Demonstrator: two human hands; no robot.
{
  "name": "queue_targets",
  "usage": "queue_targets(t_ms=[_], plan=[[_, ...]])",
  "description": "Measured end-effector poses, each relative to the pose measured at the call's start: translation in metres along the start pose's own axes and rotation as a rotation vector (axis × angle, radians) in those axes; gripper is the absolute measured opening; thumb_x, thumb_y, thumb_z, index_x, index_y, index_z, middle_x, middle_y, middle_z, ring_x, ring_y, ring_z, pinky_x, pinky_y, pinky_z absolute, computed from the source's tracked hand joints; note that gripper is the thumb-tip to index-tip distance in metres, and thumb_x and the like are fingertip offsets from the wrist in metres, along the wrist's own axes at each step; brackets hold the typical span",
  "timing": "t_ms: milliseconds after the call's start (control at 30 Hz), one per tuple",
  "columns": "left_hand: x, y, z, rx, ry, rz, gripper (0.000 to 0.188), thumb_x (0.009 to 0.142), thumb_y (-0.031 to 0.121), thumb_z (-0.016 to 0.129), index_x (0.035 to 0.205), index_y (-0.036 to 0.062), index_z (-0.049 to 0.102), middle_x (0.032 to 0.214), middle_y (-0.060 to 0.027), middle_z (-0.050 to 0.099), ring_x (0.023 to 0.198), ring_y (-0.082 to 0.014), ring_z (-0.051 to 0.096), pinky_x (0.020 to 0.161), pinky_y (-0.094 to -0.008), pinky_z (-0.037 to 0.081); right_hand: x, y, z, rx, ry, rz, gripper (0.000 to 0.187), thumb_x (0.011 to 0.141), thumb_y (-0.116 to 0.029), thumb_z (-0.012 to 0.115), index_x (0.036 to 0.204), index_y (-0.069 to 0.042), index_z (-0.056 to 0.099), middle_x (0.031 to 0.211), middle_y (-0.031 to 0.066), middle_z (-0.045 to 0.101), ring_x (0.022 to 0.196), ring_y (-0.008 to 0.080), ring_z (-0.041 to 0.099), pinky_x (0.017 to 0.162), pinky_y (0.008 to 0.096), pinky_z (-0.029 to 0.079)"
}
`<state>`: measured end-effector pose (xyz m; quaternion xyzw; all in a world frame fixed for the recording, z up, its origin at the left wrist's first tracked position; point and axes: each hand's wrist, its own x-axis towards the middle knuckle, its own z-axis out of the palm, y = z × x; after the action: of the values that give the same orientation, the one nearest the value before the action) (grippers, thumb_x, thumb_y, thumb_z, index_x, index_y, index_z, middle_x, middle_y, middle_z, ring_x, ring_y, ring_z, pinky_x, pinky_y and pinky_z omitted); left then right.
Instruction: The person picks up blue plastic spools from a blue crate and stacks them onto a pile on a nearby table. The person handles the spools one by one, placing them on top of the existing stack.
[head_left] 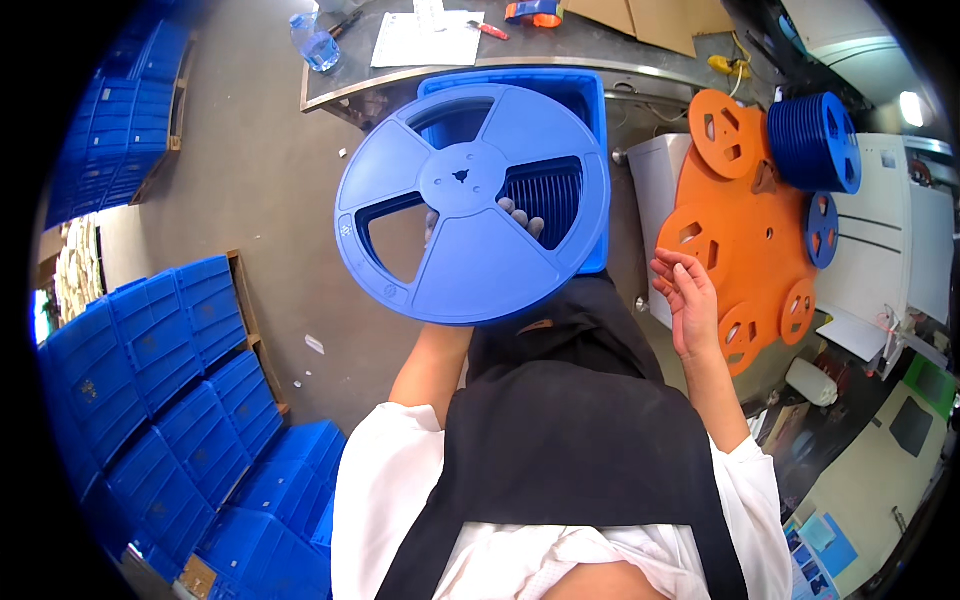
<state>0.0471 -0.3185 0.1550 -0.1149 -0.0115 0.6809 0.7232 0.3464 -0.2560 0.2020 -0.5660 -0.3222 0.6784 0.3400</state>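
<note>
A large blue plastic reel [485,265] with wide cut-outs lies across the front of my body. My left hand [522,216] grips it from beneath; grey-covered fingertips show through one cut-out, and the rest of the hand is hidden. Behind the reel stands a blue bin [598,120], with a row of reel rims [548,205] visible inside it. My right hand [688,300] is raised with loosely bent fingers and holds nothing. It is nearest to an orange rotary machine plate [745,275], beside one of its orange discs [690,240].
A stack of blue reels [800,145] and a smaller blue disc [821,230] sit on the orange machine. Beyond the bin is a worktable [350,82] with a water bottle [315,45], paper [425,42] and tape roll [535,12]. Stacked blue crates [150,370] line the left.
</note>
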Motion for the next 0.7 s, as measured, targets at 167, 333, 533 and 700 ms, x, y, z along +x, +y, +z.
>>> queue_targets(t_ms=[167, 333, 533, 700], plan=[[-0.001, 0.018, -0.012, 0.109, 0.181, -0.039, 0.062, 0.097, 0.051, 0.041, 0.134, 0.0015, 0.049, 0.122, -0.0190, 0.060, 0.120, -0.0350, 0.055, 0.117, -0.0476, 0.030, -0.005, 0.031, -0.004, -0.002, 0.027, 0.106, 0.022, 0.100, -0.016, 0.050, 0.114, -0.002, 0.059, 0.120, 0.0090, 0.063, 0.105, 0.0151, 0.061, 0.088, 0.0285, 0.047], [0.013, 0.073, -0.077, 0.472, 0.598, -0.105, 0.046, 0.091, 0.026, 0.063, 0.132, 0.0100, 0.050, 0.106, -0.0140, 0.065, 0.100, -0.0281, 0.065, 0.094, -0.0458, 0.054, -0.023, 0.065, -0.019, 0.000, 0.076, 0.235, 0.021, 0.100, -0.017, 0.051, 0.114, -0.004, 0.060, 0.118, 0.0082, 0.064, 0.103, 0.0148, 0.062, 0.087, 0.0270, 0.047], [0.072, 0.112, -0.190, 0.727, 0.696, -0.097, 0.040, 0.078, 0.025, 0.079, 0.111, 0.0218, 0.059, 0.086, -0.0037, 0.066, 0.074, -0.0227, 0.066, 0.066, -0.0389, 0.058, -0.033, 0.069, -0.034, -0.046, 0.131, 0.331, 0.022, 0.100, -0.018, 0.051, 0.114, -0.003, 0.060, 0.117, 0.0077, 0.064, 0.102, 0.0137, 0.062, 0.086, 0.0262, 0.047], [0.131, 0.123, -0.257, 0.730, 0.701, -0.083, 0.039, 0.078, 0.022, 0.079, 0.112, 0.0240, 0.059, 0.090, -0.0025, 0.065, 0.079, -0.0245, 0.065, 0.069, -0.0423, 0.057, -0.026, 0.080, -0.059, -0.142, 0.227, 0.382, 0.021, 0.099, -0.014, 0.049, 0.114, -0.003, 0.060, 0.116, 0.0079, 0.064, 0.102, 0.0147, 0.062, 0.086, 0.0267, 0.047]])
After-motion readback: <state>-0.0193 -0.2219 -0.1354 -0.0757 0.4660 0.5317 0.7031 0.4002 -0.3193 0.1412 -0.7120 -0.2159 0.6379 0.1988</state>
